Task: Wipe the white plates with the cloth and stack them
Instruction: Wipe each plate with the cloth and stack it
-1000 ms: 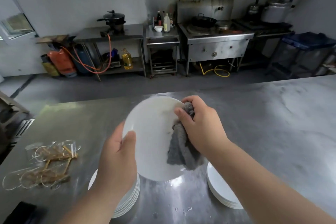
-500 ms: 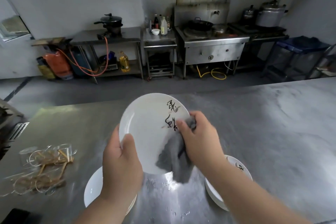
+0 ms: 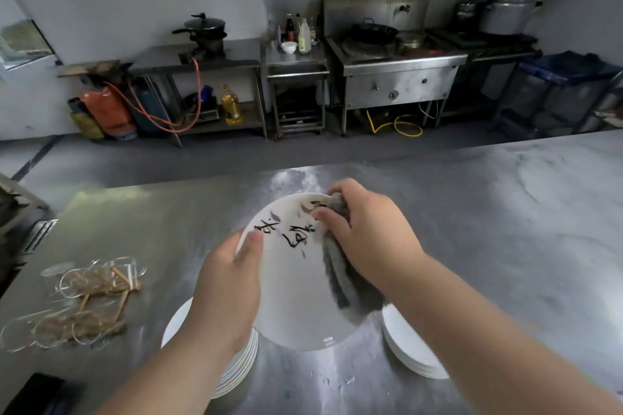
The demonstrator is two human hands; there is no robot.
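—Plate [image 3: 293, 286] is up off the counter [image 3: 505, 212], tilted toward us, with black brush marks across its upper half. Left hand [image 3: 226, 286] grips the near-left rim, thumb on the face.
—And the right hand [image 3: 367, 239]?
—Curled round the grey cloth [image 3: 337, 273], pressing it on the far-right rim. The rest of the cloth trails down the face under the wrist.
—How to do this wipe well?
—I'd sweep from that rim across the middle and turn the plate with the left hand so the thumb's patch gets covered too. Grip firmly, it may be wet: drops [image 3: 337, 381] lie on the counter just below.
—Where does it go after?
—Two choices: left stack [image 3: 236, 371] under the left wrist, right stack [image 3: 408, 347] under the right forearm. Which is the wiped pile, I can't tell.
—What else is unclear?
—The underside is hidden. Arms cover part of both stacks, so no count. Left of the left hand there's a tangle of clear rings and wooden sticks [image 3: 84, 300], and I can't say what it is. A dark thing [image 3: 37, 391] is cut off at the near-left corner.
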